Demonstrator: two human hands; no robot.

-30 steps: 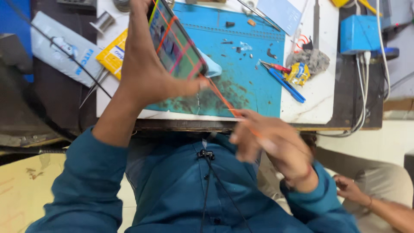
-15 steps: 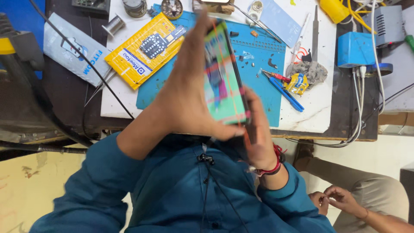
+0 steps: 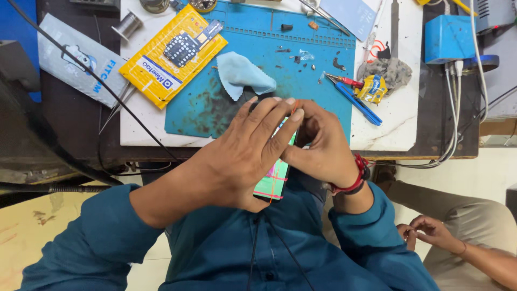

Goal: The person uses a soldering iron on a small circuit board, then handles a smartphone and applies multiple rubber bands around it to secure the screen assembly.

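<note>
Your left hand (image 3: 245, 159) grips the green phone panel (image 3: 276, 180) at centre frame, fingers spread across its face. The panel's long axis runs up-down, lower end towards your chest. Your right hand (image 3: 323, 148) pinches its upper right edge, equally close.

work mat (image 3: 318, 54) teal-blue, dark stains | cloth (image 3: 243, 73) pale blue | packet (image 3: 161, 64) yellow, black grid | phone (image 3: 274, 180) green, pink-red stripes | wristband (image 3: 355, 180) red | sleeves (image 3: 81, 248) dark teal

Left hand (image 3: 245, 156) and right hand (image 3: 323, 148) meet before the chest, fingers curled, each grip closed.
</note>
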